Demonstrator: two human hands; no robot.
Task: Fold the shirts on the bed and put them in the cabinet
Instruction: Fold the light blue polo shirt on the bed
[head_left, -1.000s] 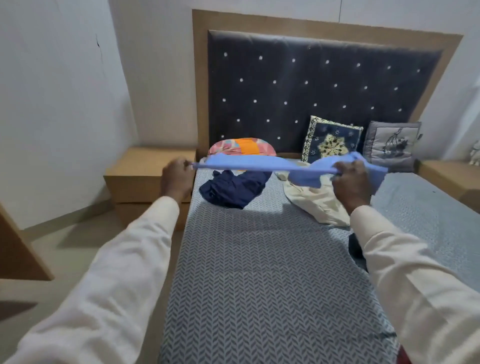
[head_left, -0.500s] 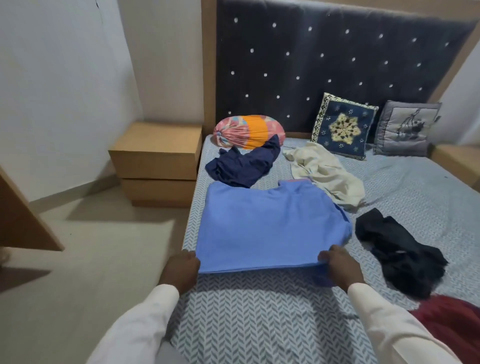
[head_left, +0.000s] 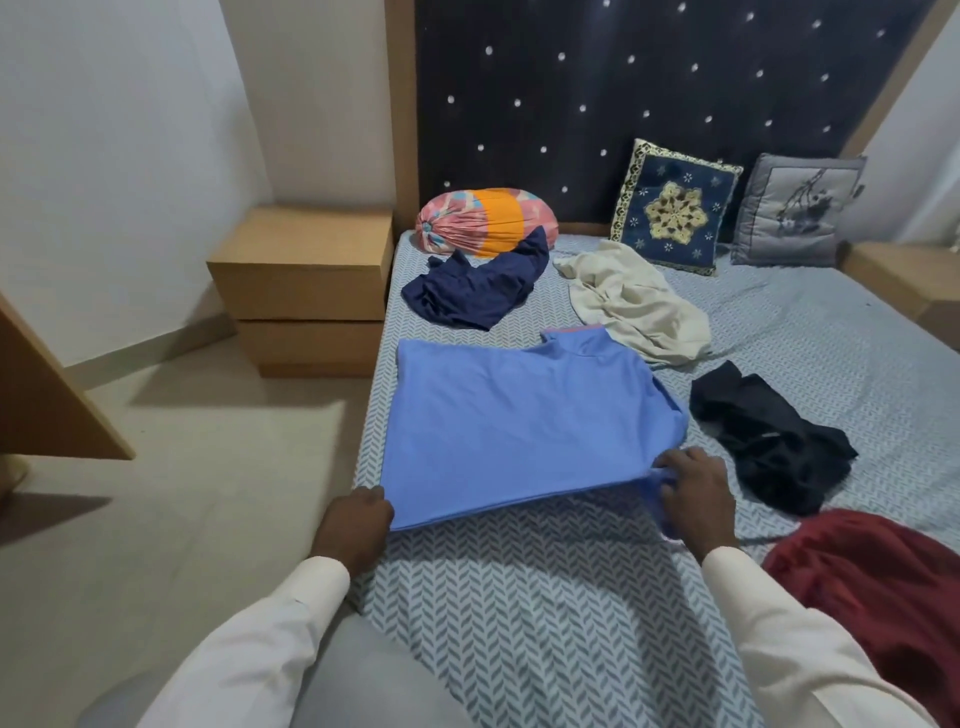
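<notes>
A light blue shirt (head_left: 524, 421) lies spread flat on the bed (head_left: 545, 613), collar toward the headboard. My left hand (head_left: 353, 530) grips its near left corner. My right hand (head_left: 696, 493) pinches the near right corner, where the cloth bunches under the fingers. Behind the blue one lie a navy shirt (head_left: 478, 291) and a cream shirt (head_left: 634, 306), both crumpled. A black shirt (head_left: 774, 447) is heaped to the right, and a dark red garment (head_left: 878, 587) sits at the near right.
A striped bolster (head_left: 483, 221) and two cushions (head_left: 675, 208) lean on the dark padded headboard (head_left: 649, 93). Wooden nightstands stand at the left (head_left: 306, 286) and right (head_left: 904, 275). A wooden panel (head_left: 47, 405) juts in at the far left over bare floor.
The blue shirt was stretched in the air between both hands a second ago; it has come down and now lies flat on the bed. Both hands still hold its near corners.
</notes>
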